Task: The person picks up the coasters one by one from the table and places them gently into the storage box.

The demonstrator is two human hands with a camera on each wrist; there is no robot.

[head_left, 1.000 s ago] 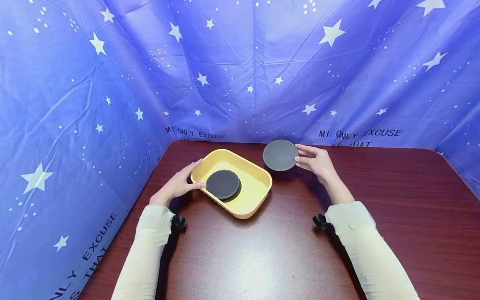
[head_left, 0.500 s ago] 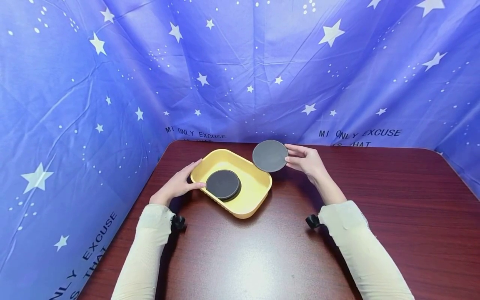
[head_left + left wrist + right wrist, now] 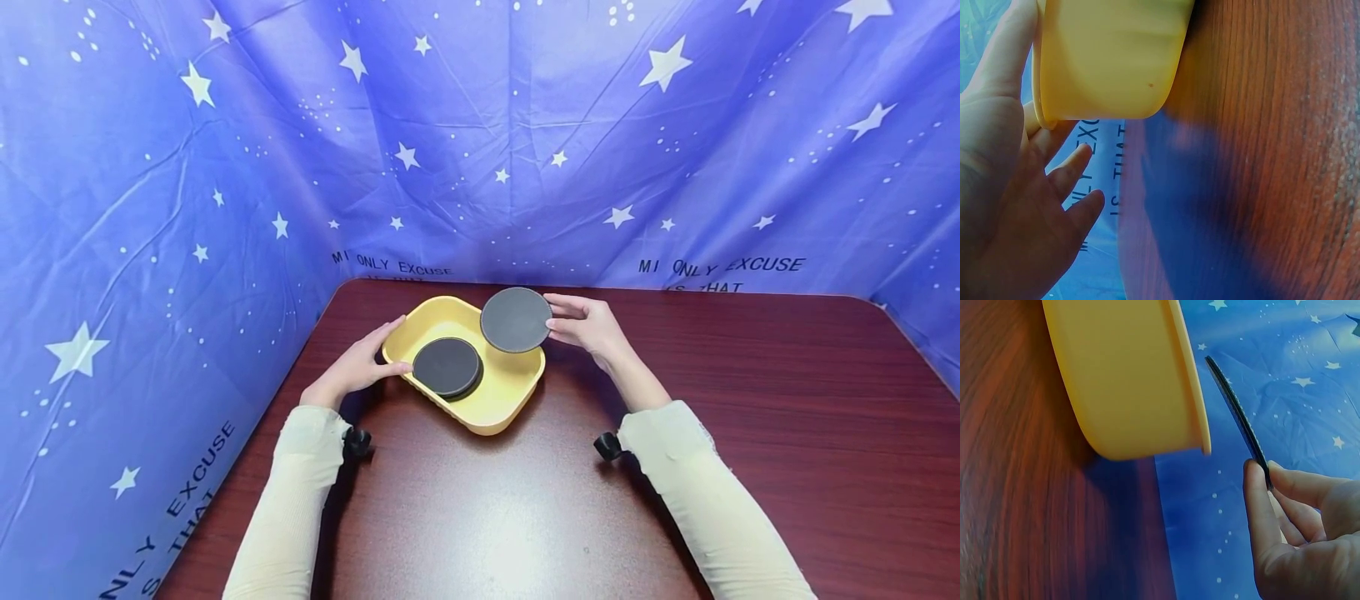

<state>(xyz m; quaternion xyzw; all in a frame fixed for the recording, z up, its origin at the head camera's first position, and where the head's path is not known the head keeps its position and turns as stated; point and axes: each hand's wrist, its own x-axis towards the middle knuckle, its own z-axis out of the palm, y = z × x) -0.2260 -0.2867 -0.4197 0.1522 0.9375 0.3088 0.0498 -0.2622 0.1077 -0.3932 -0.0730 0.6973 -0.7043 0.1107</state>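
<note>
My right hand (image 3: 590,329) pinches a round black coaster (image 3: 515,320) by its right edge, thumb on one face and fingers on the other. It is tilted, above the back right side of a yellow basin (image 3: 498,398). In the right wrist view the coaster (image 3: 1239,419) shows edge-on, with a stitched-looking rim, apart from the basin. More black coasters (image 3: 447,367), seemingly stacked, lie inside the basin at its left. My left hand (image 3: 356,364) rests on the basin's left end, thumb and fingertips at the rim. The left wrist view shows other fingers (image 3: 1085,209) extended off the wall.
The basin stands on a dark red-brown wooden table (image 3: 750,400) with a glossy glare at the front. A blue star-printed cloth (image 3: 510,167) hangs along the back and left edges. Dark wrist-worn devices (image 3: 607,446) sit at the sleeve cuffs.
My right hand has carried the coaster leftward, from beside the basin to over its back right rim. The left hand and the basin have stayed in place.
</note>
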